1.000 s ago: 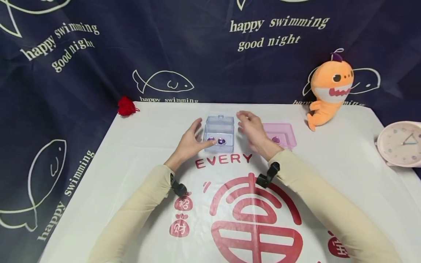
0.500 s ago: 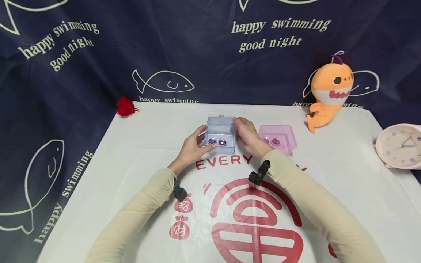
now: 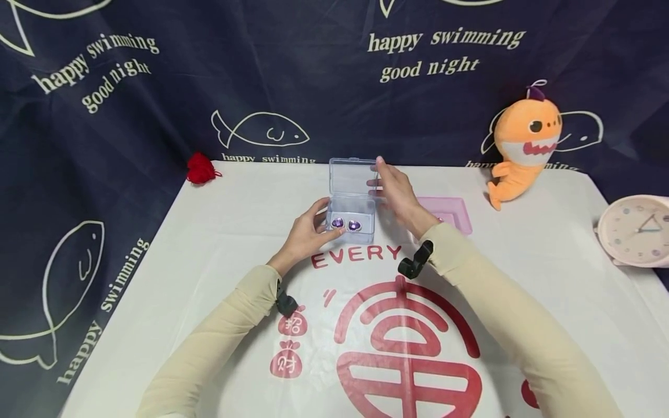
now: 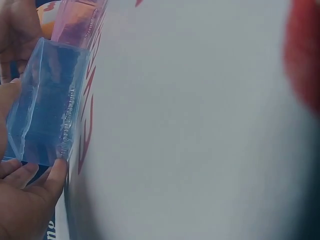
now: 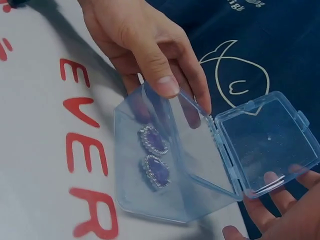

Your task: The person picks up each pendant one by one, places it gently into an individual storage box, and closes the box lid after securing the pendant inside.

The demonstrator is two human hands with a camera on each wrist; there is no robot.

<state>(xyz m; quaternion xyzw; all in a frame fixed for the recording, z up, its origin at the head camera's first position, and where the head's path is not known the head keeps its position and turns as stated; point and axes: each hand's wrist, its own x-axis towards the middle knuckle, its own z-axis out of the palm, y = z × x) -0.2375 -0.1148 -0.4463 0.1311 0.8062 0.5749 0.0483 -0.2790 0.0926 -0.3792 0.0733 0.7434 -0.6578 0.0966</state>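
Observation:
In the head view, a clear blue hinged plastic box (image 3: 351, 232) stands on the table with its lid (image 3: 353, 176) raised. Inside lie two purple oval gems (image 5: 154, 139) with beaded silvery rims. My left hand (image 3: 305, 232) grips the box's left wall, thumb over the front rim and fingers around the outside. Beside the lid's right edge is my right hand (image 3: 399, 191); its fairly straight fingers touch the lid, some seen through it in the right wrist view. A pink box (image 3: 455, 212) is partly hidden behind my right wrist.
An orange plush shark (image 3: 525, 148) leans at the back right, with a pink clock (image 3: 635, 231) at the right edge. A red bundle (image 3: 201, 169) lies at the back left corner. The white tablecloth (image 3: 209, 255) carries red printing; a dark blue curtain (image 3: 334, 69) hangs behind.
My right hand has come to the blue box's lid and moved up with it, so the lid now stands taller. My left hand keeps hold of the box.

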